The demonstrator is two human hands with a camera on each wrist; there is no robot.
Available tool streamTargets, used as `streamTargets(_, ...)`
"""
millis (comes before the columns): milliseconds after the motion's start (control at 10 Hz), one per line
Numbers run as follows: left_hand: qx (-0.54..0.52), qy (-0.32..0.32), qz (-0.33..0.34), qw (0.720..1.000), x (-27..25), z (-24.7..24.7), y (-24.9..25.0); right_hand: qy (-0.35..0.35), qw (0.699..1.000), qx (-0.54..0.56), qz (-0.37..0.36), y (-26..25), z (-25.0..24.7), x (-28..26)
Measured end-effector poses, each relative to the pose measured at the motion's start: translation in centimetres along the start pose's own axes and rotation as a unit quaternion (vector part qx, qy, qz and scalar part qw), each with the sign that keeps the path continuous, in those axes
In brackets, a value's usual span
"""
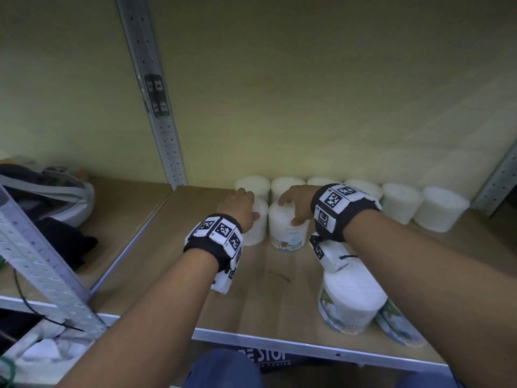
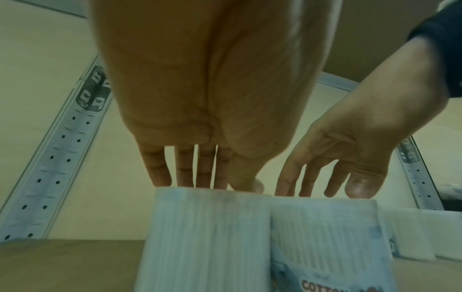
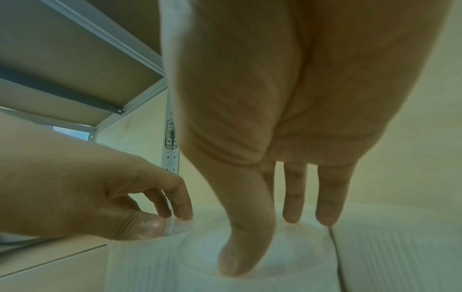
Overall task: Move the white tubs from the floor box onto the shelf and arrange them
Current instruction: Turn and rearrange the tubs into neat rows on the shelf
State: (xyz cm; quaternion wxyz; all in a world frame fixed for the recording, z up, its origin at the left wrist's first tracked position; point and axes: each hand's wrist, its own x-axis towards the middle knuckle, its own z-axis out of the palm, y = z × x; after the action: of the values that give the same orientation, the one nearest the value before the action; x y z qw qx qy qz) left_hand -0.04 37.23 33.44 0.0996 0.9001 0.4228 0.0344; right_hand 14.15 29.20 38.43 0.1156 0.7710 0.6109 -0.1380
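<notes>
Shelf (image 1: pixel 173 264) state: back row of six white tubs (image 1: pixel 402 201) seen along far wall, upright, touching or nearly so. A second row is being started in front of it, at its left end.

L hand (image 1: pixel 242 207) is set on top of left front tub (image 1: pixel 258 228); in L wrist view its fingers (image 2: pixel 160 168) are seen fairly straight, tips on tub's top rim, thumb alongside. Judged a light top hold, not a wrap. R hand (image 1: pixel 296 203) is set on labelled tub (image 1: pixel 286 231) just right of it; R wrist view shows thumb (image 3: pixel 240 247) down over near side and fingers on the lid, so tub is held from above, hand moderately spread. The two front tubs stand side by side, touching or nearly so.

Two more tubs (image 1: pixel 349 303) are seen near the front edge on the right, leaning or lying, partly hidden under R forearm; not yet lined up.

Progress (judgement): well along. Back row done, front row begun w/ two. Left to do: the two loose tubs to be stood and slid into row. Floor box not in view, so remaining count cannot be told.

Other: bag and dark cloth on adjacent shelf bay at left (image 1: pixel 50 191).
</notes>
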Motion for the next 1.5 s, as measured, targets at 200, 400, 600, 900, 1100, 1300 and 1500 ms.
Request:
streamTargets(200,-0.001,0.004,0.004,1.000,-0.1,0.0,-0.1,0.001,1.000,0.006,0.021,-0.6,0.0,0.3)
streamTargets(400,0.000,0.000,0.005,1.000,-0.2,0.1,-0.1,0.017,0.999,-0.031,0.037,-1.0,0.5,0.6)
streamTargets(600,-0.004,-0.001,0.000,1.000,-0.2,0.0,-0.1,0.014,0.999,-0.019,0.024,-0.8,0.1,0.5)
streamTargets(900,-0.013,-0.003,-0.002,1.000,-0.4,-0.1,0.1,0.008,1.000,0.007,0.000,-0.3,0.2,0.9)
streamTargets(1100,-0.010,-0.006,-0.001,1.000,-0.4,-0.1,0.1,0.027,1.000,-0.004,-0.008,0.0,0.6,1.1)
streamTargets(1300,-0.006,-0.028,0.010,1.000,-0.5,-0.8,0.3,0.026,1.000,-0.005,-0.009,0.1,0.6,1.2)
streamTargets(1500,0.003,-0.055,0.022,0.998,-0.5,-1.8,0.3,0.017,1.000,0.003,-0.010,0.4,0.5,1.5)
